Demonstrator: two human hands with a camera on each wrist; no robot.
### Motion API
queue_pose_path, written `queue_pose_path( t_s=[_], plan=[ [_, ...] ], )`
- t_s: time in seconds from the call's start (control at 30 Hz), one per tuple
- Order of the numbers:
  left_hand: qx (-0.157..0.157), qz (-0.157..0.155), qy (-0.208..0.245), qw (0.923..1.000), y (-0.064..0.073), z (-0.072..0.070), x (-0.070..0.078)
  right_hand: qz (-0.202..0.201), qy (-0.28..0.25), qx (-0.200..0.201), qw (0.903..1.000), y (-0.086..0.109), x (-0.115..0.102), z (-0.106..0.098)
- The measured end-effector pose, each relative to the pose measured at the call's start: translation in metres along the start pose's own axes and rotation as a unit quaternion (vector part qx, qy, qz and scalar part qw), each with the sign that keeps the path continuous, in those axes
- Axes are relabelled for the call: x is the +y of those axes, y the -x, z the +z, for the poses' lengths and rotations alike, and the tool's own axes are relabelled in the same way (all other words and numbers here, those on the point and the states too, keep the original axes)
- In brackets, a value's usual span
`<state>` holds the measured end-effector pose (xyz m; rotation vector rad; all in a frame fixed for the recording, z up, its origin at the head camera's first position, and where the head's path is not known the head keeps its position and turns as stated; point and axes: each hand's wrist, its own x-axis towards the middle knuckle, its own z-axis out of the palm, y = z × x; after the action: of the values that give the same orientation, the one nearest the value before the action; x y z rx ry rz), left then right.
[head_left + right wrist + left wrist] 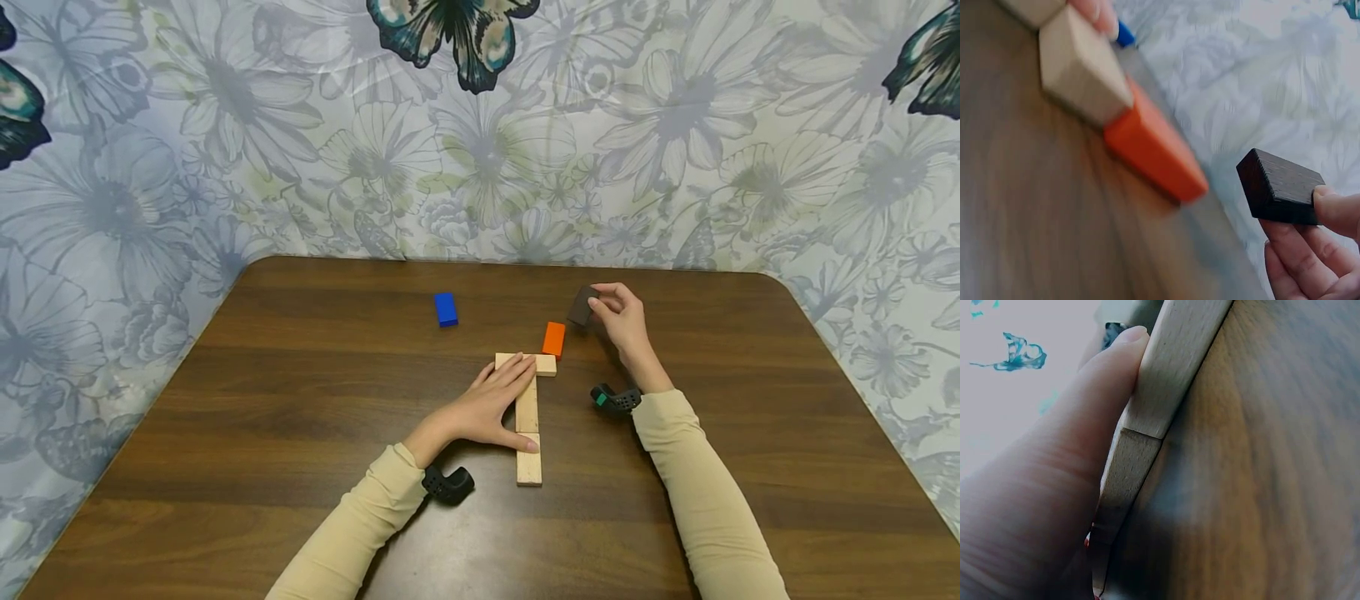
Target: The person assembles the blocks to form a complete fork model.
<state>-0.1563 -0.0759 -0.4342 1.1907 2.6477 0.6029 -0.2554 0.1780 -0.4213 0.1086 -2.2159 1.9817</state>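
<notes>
Pale wooden blocks (527, 408) lie end to end in a line, with another pale block (546, 365) across the far end. My left hand (487, 408) rests over them with fingers straight; its thumb lies on the nearer blocks. In the left wrist view that thumb touches the side of a pale block (1175, 369). An orange block (553, 339) touches the crosspiece's right end and slants away from it. My right hand (624, 321) pinches a black block (581, 307) beyond the orange one. The right wrist view shows this black block (1285, 184) between thumb and fingers, apart from the orange block (1157, 147).
A blue block (446, 309) lies alone toward the back of the brown wooden table (300, 375). Beyond the table's far edge stands a flower-patterned wall (375, 167) with butterflies. Black wrist devices (448, 485) sit at both wrists.
</notes>
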Motion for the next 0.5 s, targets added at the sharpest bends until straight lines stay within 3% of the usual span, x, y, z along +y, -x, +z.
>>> queue_pose_path(
  t_s=[0.2, 0.5],
  plan=[
    [-0.007, -0.004, 0.004, 1.0000, 0.000, -0.001, 0.000, 0.029, -0.042, -0.027, 0.9983, 0.001, -0.013, 0.017],
    [-0.005, -0.004, 0.009, 0.9999, 0.000, -0.002, 0.001, 0.054, -0.045, -0.069, 0.9951, 0.007, -0.022, 0.043]
  ],
)
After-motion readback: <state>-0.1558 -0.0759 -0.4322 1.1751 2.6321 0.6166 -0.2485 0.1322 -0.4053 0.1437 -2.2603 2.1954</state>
